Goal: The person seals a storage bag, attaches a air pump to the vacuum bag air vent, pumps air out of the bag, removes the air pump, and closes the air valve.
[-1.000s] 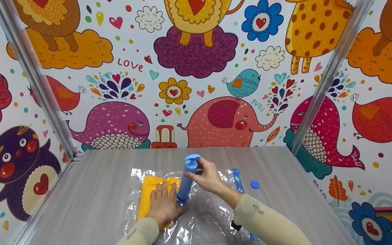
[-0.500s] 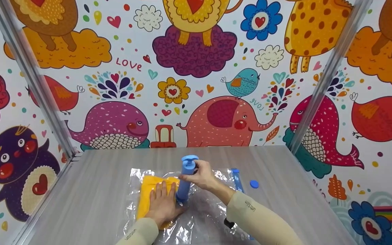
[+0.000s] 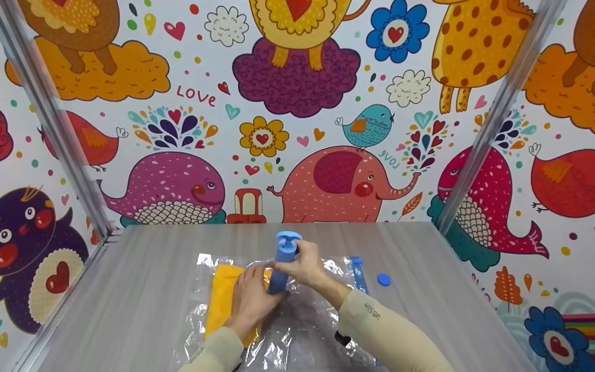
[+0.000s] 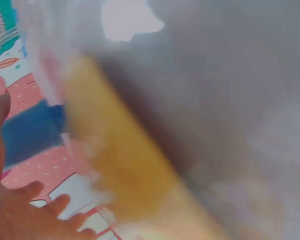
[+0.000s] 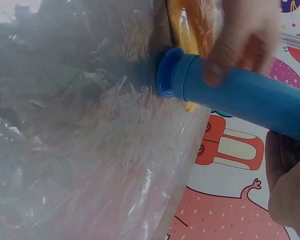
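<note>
A clear plastic storage bag (image 3: pixel 313 320) lies on the table with a folded yellow cloth (image 3: pixel 220 294) inside its left part. A blue hand pump (image 3: pixel 279 279) stands upright on the bag, its lower end at a blue ring (image 5: pixel 167 72) on the film. My right hand (image 3: pixel 305 263) grips the upper part of the pump's barrel, just below the T-shaped handle (image 3: pixel 288 235). My left hand (image 3: pixel 253 294) is beside the barrel, over the edge of the cloth. In the left wrist view its fingers (image 4: pixel 55 205) are spread, with the thumb apart from them.
Along the bag's right side runs a blue zip strip (image 3: pixel 358 274). A round blue cap (image 3: pixel 384 279) lies on the table (image 3: pixel 137 289) to the right of it. A wall with printed animals (image 3: pixel 333 183) rises behind the table, with metal posts (image 3: pixel 470 155) at both corners.
My left hand has lifted from lying flat on the yellow cloth and moved right to the pump. The pump has become more upright, and my right hand has shifted slightly left with it.
</note>
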The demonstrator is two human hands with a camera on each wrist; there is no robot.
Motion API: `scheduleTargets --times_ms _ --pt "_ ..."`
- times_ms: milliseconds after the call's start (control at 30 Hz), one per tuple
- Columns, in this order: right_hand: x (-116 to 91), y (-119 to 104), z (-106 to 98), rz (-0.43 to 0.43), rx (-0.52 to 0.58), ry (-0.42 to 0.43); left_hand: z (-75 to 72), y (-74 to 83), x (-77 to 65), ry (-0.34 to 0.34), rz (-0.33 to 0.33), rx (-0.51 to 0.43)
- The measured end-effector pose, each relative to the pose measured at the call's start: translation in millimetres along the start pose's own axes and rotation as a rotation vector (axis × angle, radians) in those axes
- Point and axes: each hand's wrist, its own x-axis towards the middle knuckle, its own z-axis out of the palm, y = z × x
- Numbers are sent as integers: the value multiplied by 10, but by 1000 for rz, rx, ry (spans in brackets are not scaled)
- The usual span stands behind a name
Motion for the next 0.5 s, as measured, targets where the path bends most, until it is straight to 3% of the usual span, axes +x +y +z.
scheduleTargets --times_ms 100,233,500 --pt "-9 -17 -1 -16 -30 17 5 81 45 65 -29 -121" --pt "-15 -55 -7 -22 -60 8 26 124 74 82 -77 -187" --pt "8 -156 -196 1 -92 -144 6 113 88 75 -39 -248"
